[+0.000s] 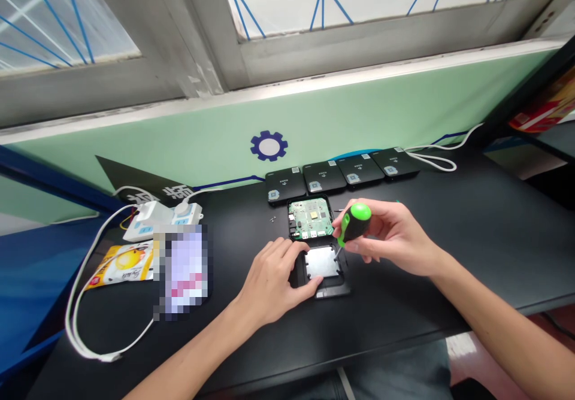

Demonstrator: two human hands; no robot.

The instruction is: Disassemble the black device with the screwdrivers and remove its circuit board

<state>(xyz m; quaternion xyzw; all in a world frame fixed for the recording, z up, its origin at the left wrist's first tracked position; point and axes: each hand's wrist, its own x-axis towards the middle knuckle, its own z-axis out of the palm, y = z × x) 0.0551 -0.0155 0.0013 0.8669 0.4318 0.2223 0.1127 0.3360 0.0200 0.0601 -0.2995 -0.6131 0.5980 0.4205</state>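
My right hand (pixel 386 235) holds a screwdriver (pixel 354 223) with a green and black handle in its fingers. The screwdriver's thin shaft points down to the edge of an opened black device housing (pixel 332 286), which has a silver metal plate (pixel 321 262) set in it. My left hand (pixel 274 274) rests on the left side of that housing, fingers spread over its edge. A green circuit board (pixel 309 219) lies in a black frame just beyond it. Two tiny screws (pixel 272 218) lie on the table to its left.
Several closed black device boxes (pixel 341 175) stand in a row along the back of the black table (pixel 404 304). A white cable (pixel 431 157) trails from them. To the left are a white power strip (pixel 162 220), a looped white cable (pixel 90 310), a yellow packet (pixel 119 265) and a pixelated patch (pixel 182 271).
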